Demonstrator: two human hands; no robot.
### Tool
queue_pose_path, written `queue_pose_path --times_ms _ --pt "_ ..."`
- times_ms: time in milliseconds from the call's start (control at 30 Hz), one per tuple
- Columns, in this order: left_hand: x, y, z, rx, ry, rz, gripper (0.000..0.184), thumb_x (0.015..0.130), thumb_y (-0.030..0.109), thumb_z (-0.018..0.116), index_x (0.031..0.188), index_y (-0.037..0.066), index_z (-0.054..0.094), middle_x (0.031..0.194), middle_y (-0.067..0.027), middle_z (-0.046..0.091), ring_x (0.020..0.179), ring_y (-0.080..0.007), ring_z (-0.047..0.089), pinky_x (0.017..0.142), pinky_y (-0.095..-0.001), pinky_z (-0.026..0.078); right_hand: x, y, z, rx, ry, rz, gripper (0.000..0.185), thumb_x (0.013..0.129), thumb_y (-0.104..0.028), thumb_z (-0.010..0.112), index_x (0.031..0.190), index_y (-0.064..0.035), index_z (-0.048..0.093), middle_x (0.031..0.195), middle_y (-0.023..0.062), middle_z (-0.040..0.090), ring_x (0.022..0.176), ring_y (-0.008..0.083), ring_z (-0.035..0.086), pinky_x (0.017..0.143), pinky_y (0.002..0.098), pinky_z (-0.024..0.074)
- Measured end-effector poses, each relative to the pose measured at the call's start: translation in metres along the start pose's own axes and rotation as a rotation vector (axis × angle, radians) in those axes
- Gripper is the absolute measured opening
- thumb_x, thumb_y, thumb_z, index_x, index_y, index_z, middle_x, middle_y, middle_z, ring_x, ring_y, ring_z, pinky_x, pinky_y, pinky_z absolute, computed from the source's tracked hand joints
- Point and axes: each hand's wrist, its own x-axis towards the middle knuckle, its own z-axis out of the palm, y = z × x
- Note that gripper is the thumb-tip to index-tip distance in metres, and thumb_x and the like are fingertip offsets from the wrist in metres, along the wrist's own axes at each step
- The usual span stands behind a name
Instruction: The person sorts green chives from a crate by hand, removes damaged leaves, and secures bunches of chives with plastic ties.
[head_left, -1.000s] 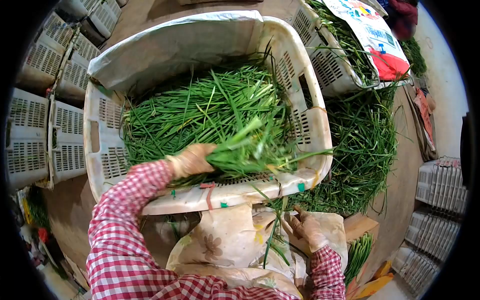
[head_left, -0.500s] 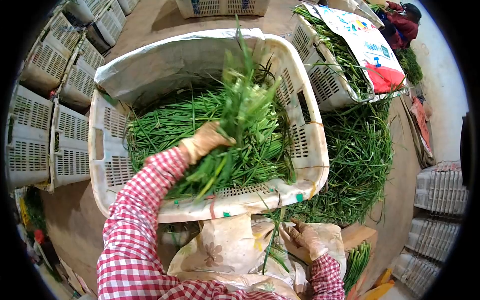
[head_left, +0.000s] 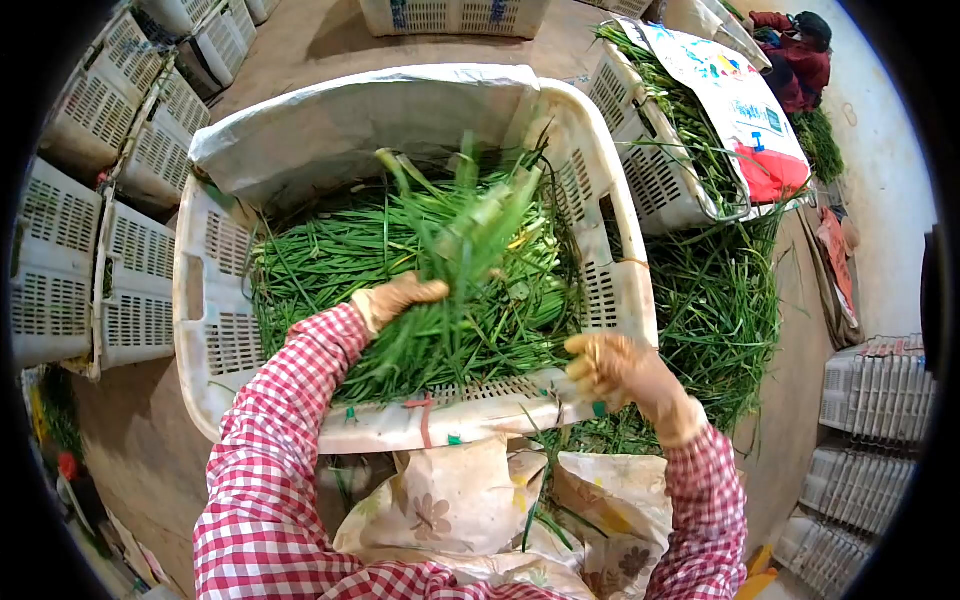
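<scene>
A bunch of green stalks (head_left: pixel 455 250), blurred by motion, is gripped in my left hand (head_left: pixel 402 298) over the large white basket (head_left: pixel 605 130). More long green leaves (head_left: pixel 330 250) lie inside the basket. My right hand (head_left: pixel 620 375) is above the basket's near right rim, its fingers curled; whether anything is between them is too blurred to tell. Both hands have pale gloves. Beneath them, a floral cloth (head_left: pixel 430 510) covers my lap.
A heap of loose greens (head_left: pixel 720 310) lies right of the basket. Behind it stands a filled crate (head_left: pixel 640 170) under a printed sack (head_left: pixel 740 100). White crates (head_left: pixel 140 280) line the left, more stand at the right (head_left: pixel 875 395). A person (head_left: pixel 797 60) is at the back right.
My right hand has risen from the lap cloth to the basket's near right rim. The bunch in my left hand has swung up and its pale ends now lean towards the back.
</scene>
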Motion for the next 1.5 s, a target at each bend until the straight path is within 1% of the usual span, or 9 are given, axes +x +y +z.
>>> queue_pose_path --times_ms 267,300,367,667,733,867,1133,1233,1500 --pt "0.017 0.000 -0.001 0.249 0.198 0.378 0.048 0.074 0.024 0.077 0.108 -0.002 0.056 0.102 -0.0130 0.064 0.085 -0.0189 0.063 0.080 -0.0321 0.051 0.101 0.006 0.038 0.570 0.145 0.326 0.059 0.098 -0.029 0.033 0.142 0.0031 0.011 0.147 0.0256 0.015 0.132 0.0392 0.027 0.104 0.0467 0.0351" --pt "0.034 -0.016 0.000 -0.197 0.156 0.345 0.043 0.075 0.022 0.077 0.106 -0.001 0.059 0.095 -0.0103 0.065 0.083 -0.0165 0.062 0.077 -0.0287 0.049 0.110 0.009 0.043 0.594 0.150 0.331 0.060 0.098 -0.029 0.032 0.143 0.0028 0.008 0.148 0.0261 0.009 0.134 0.0410 0.023 0.105 0.0479 0.0330" --pt "0.016 0.007 0.033 0.543 0.402 0.355 0.052 0.073 0.032 0.077 0.107 -0.003 0.058 0.102 -0.0118 0.065 0.088 -0.0197 0.060 0.079 -0.0312 0.046 0.125 0.010 0.056 0.609 0.157 0.345 0.058 0.098 -0.027 0.034 0.142 0.0034 0.010 0.148 0.0254 0.014 0.130 0.0400 0.030 0.104 0.0476 0.0345" --pt "0.042 -0.022 0.026 0.461 0.337 0.454 0.055 0.071 0.024 0.079 0.113 -0.002 0.054 0.108 -0.0101 0.060 0.094 -0.0174 0.054 0.083 -0.0283 0.044 0.169 0.027 0.065 0.325 0.291 0.443 0.041 0.094 -0.020 0.051 0.127 0.0024 0.040 0.114 0.0140 0.053 0.108 0.0297 0.054 0.085 0.0412 0.0514" --pt "0.055 -0.038 0.023 0.412 0.268 0.398 0.049 0.073 0.015 0.078 0.113 -0.002 0.054 0.108 -0.0088 0.060 0.094 -0.0161 0.054 0.083 -0.0261 0.046 0.186 0.049 0.052 -0.603 -0.091 0.172 0.036 0.093 -0.016 0.050 0.125 0.0006 0.045 0.114 0.0099 0.055 0.107 0.0229 0.056 0.079 0.0361 0.0537" --pt "0.037 -0.027 0.060 0.888 0.338 0.319 0.054 0.072 0.033 0.075 0.110 0.001 0.057 0.105 -0.0165 0.058 0.100 -0.0290 0.053 0.091 -0.0388 0.041 0.193 0.081 0.041 0.291 0.013 -0.043 0.023 0.091 -0.015 0.053 0.110 -0.0013 0.052 0.097 0.0080 0.055 0.089 0.0194 0.055 0.071 0.0323 0.0507" --pt "-0.007 -0.031 0.075 0.897 0.019 0.365 0.051 0.086 0.034 0.060 0.131 0.014 0.048 0.137 -0.0176 0.039 0.129 -0.0316 0.031 0.106 -0.0434 0.025 0.168 0.072 0.028 0.381 -0.260 -0.230 0.024 0.091 -0.017 0.054 0.113 -0.0051 0.053 0.106 0.0069 0.055 0.097 0.0190 0.055 0.079 0.0331 0.0496" --pt "-0.016 -0.059 0.067 0.209 -0.149 0.469 0.058 0.090 0.032 0.053 0.139 0.011 0.030 0.131 -0.0132 0.040 0.117 -0.0280 0.042 0.097 -0.0410 0.036 0.163 0.069 0.027 0.383 -0.309 -0.233 0.025 0.091 -0.017 0.054 0.114 -0.0065 0.053 0.109 0.0065 0.055 0.099 0.0188 0.055 0.082 0.0333 0.0492" --pt "-0.011 -0.058 0.056 1.263 0.240 0.465 0.081 0.080 0.061 0.057 0.121 -0.007 0.039 0.067 -0.0120 0.056 0.056 -0.0218 0.054 0.049 -0.0329 0.046 0.168 0.069 0.028 0.698 -0.489 -0.187 0.026 0.091 -0.019 0.055 0.116 -0.0103 0.054 0.118 0.0055 0.055 0.107 0.0184 0.055 0.090 0.0341 0.0482"
